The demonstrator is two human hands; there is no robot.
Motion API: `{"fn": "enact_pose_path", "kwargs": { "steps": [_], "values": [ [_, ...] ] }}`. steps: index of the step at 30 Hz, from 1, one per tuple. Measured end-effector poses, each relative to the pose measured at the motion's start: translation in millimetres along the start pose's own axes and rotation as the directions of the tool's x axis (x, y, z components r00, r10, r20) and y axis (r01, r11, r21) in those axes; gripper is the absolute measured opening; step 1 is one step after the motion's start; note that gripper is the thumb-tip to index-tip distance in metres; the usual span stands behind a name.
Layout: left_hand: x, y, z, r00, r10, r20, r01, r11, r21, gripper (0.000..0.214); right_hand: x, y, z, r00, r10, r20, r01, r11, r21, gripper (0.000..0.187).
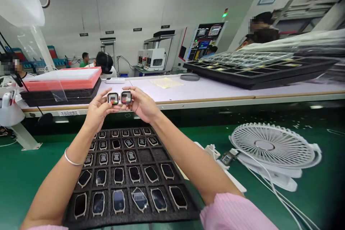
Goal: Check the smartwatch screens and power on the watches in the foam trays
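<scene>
Both hands are raised side by side above the far edge of a black foam tray (147,155). My left hand (99,109) grips a smartwatch (113,99) by its edges, its screen facing me and lit with a picture. Close beside it, my right hand (141,104) pinches a second smartwatch (126,97), also lit with a similar picture. The two watches are nearly level, with a small gap between them. Below, many strapless watch cases (118,176) lie in the tray's compartments. Farther rows show white text on dark screens; nearer ones are dark. Two compartments hold no watch.
A white fan (265,145) with cables lies on the green bench (205,133) at right, near a small device (228,156). A shelf (140,88) runs behind, carrying black trays (250,79) and red foam (58,81). A lamp post (25,134) stands left. Other people sit beyond.
</scene>
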State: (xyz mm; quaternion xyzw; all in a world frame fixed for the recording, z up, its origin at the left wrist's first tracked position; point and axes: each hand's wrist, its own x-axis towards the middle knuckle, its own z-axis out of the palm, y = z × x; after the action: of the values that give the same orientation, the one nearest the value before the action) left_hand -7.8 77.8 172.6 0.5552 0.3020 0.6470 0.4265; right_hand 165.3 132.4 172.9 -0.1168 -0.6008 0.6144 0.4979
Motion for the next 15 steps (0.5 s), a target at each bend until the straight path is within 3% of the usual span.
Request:
{"fn": "enact_pose_path", "kwargs": {
  "steps": [6,15],
  "values": [
    [22,33,12.1,0.982,0.187,0.022,-0.188,0.98,0.059,0.062,27,-37,11,0.987,-0.148,0.064,0.152,0.987,-0.06,0.014],
    [32,51,20.2,0.953,0.298,0.059,-0.301,0.953,0.043,0.061,29,-69,18,0.967,-0.221,0.128,0.238,0.961,-0.14,0.019]
  ]
}}
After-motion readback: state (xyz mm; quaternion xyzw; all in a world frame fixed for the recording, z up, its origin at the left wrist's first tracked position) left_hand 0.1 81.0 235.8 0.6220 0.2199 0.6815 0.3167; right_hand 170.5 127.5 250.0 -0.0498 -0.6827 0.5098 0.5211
